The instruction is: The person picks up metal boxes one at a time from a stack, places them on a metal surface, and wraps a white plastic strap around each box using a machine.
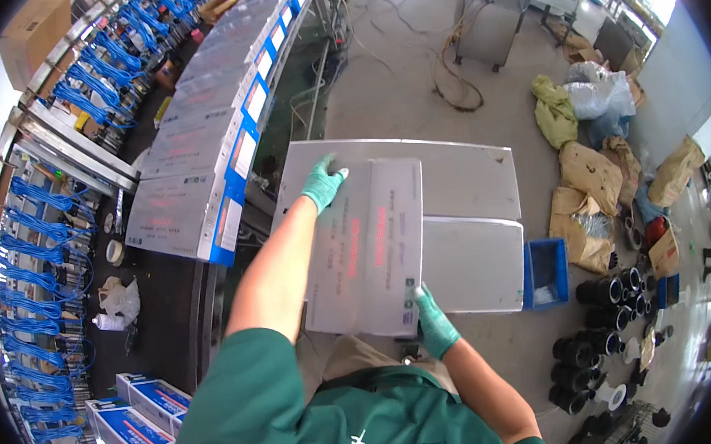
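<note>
I had the flat grey box (366, 246) up in both hands, held level over the two grey boxes (465, 221) lying side by side on the low stack below. My left hand (322, 183), in a green glove, was closed over the box's far edge; my right hand (434, 323), gloved the same, pinched its near corner, so each grip was shut on cardboard. As I judged it, the box was carried but not yet set down: two lay placed, this one hung above them. The box looked like smooth, matte card, a thin rectangle with red print on its face and a small coloured mark at one corner. To my left a row of like boxes (197, 151) with blue-and-white ends ran along the conveyor (168, 298), beside racks of blue cables (38, 267). A blue bin (546, 271) sat on the concrete floor (410, 73) just right of the stack.
</note>
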